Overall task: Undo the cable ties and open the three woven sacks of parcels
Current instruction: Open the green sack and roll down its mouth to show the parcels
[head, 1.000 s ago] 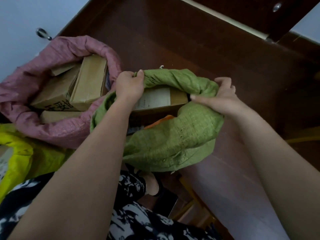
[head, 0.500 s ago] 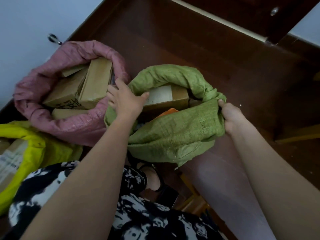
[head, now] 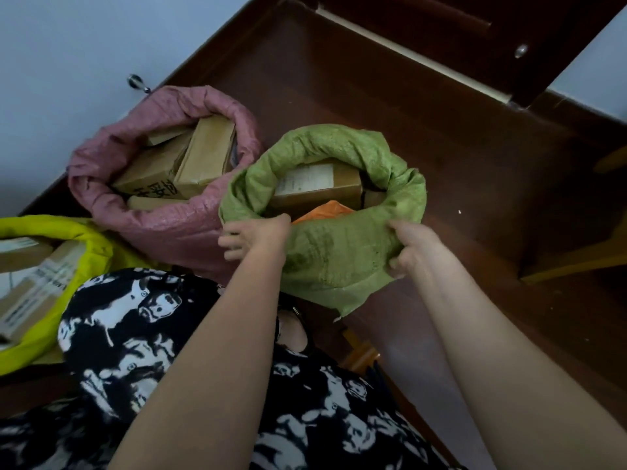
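A green woven sack (head: pixel 339 252) stands open in the middle, its rim rolled down, with a cardboard parcel (head: pixel 315 184) and an orange packet (head: pixel 322 212) showing inside. My left hand (head: pixel 254 235) grips the near left part of the rim. My right hand (head: pixel 410 245) pinches the near right part of the same rim. Left of it a pink sack (head: pixel 176 228) stands open with brown boxes (head: pixel 203 154) inside. At the far left a yellow sack (head: pixel 84 245) is open too, holding labelled parcels (head: pixel 30 286).
The sacks stand on a dark brown wooden floor (head: pixel 475 184). A pale wall with a metal doorstop (head: pixel 137 83) lies behind the pink sack. A dark wooden door (head: pixel 509 39) is at the top right. My patterned black-and-white clothing (head: pixel 142 334) fills the bottom left.
Both hands moved from the far and side parts of the green sack's rim to its near edge. The sack's mouth is wider and the rim is rolled lower.
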### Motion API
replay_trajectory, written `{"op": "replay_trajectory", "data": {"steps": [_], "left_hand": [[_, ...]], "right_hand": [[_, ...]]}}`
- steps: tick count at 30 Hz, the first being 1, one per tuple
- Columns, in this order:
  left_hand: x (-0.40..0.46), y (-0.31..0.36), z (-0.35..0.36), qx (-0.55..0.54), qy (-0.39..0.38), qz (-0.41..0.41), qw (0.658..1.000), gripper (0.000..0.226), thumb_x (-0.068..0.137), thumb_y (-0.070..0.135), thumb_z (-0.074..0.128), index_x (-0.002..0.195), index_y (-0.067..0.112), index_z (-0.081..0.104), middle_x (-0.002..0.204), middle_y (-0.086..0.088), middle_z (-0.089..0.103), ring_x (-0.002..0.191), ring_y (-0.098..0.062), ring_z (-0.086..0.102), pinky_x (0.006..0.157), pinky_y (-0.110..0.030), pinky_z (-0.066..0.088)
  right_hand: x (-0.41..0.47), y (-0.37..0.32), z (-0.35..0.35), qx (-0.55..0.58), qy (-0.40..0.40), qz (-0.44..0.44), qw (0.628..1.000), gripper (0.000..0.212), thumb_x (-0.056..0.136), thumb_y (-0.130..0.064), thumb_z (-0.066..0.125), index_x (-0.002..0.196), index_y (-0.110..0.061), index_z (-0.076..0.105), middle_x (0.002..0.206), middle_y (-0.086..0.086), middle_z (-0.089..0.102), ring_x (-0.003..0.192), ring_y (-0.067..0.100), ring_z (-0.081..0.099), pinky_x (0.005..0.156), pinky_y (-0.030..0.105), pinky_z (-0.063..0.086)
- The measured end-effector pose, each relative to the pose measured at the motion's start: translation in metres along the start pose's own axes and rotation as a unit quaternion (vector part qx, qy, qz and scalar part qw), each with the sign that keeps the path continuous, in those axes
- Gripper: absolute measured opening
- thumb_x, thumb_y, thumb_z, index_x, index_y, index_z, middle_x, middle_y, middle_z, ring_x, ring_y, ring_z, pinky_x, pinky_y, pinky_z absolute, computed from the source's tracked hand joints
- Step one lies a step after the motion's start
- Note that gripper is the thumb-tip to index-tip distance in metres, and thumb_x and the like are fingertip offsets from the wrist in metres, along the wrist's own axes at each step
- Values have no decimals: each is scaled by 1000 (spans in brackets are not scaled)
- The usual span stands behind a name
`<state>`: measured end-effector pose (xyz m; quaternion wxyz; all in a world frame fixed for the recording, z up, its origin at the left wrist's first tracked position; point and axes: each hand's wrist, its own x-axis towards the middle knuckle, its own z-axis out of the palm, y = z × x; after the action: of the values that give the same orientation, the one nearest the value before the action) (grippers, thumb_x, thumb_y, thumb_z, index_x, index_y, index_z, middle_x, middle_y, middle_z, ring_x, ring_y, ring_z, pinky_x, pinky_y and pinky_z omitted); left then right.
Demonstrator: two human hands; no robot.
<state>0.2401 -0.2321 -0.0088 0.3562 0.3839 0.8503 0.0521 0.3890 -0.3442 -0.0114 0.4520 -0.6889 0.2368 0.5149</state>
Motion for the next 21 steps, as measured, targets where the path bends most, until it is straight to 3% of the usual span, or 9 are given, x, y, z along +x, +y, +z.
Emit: {"op": "replay_trajectory", "data": {"steps": [3,5,9,11,13,15,17,21], "left_hand": [[3,-14,0,-67,-17,-80,994,100,64,40,80,138,10,19,142,-11,20,129,-33,27,107,-43,33],[7,-20,-6,-116,-63,-140,981,101,62,40,82,137,12,20,142,-13,25,127,-36,32,105,-48,37],[10,-24,-10,-196,-231,-198,932,59,91,28,60,139,13,30,139,-15,35,126,-39,39,101,-55,40],[13,-21,-7,-234,-256,-218,912,53,93,25,58,138,13,33,138,-16,37,125,-38,41,99,-54,42],[15,-17,-2,-243,-273,-219,905,57,86,34,66,134,16,41,132,-15,41,120,-38,45,97,-56,44],[10,-14,1,-226,-298,-205,904,63,77,42,74,126,16,44,126,-14,44,118,-38,47,96,-56,44],[5,-12,5,-180,-306,-199,914,58,80,33,73,123,14,39,126,-15,42,120,-37,46,97,-52,45],[12,-11,11,-193,-262,-217,920,31,95,2,44,125,6,43,131,-16,43,120,-35,47,97,-50,45]], "right_hand": [[7,2,0,110,-18,15,994,24,99,-11,44,121,-8,53,118,15,57,103,32,59,68,52,46],[20,-1,-1,160,2,17,987,34,97,-7,41,129,-4,51,123,16,57,105,38,59,59,53,50],[35,2,-4,202,1,28,979,39,95,-9,36,128,-9,57,124,21,58,99,38,62,56,52,55],[31,4,-4,193,0,22,981,41,98,-20,32,126,-8,59,121,22,60,100,38,63,66,57,55],[29,8,-4,208,1,19,978,46,98,-30,29,123,-8,60,120,22,60,106,39,61,86,60,50],[32,12,-3,242,-1,22,970,49,91,-33,29,119,-11,64,122,19,60,109,39,60,96,58,46],[38,13,-3,257,-3,21,966,52,84,-32,30,115,-15,68,124,16,62,109,38,61,98,57,45],[36,14,-5,278,-54,-13,959,53,88,-34,29,119,-13,67,119,20,64,109,40,61,98,60,44]]}}
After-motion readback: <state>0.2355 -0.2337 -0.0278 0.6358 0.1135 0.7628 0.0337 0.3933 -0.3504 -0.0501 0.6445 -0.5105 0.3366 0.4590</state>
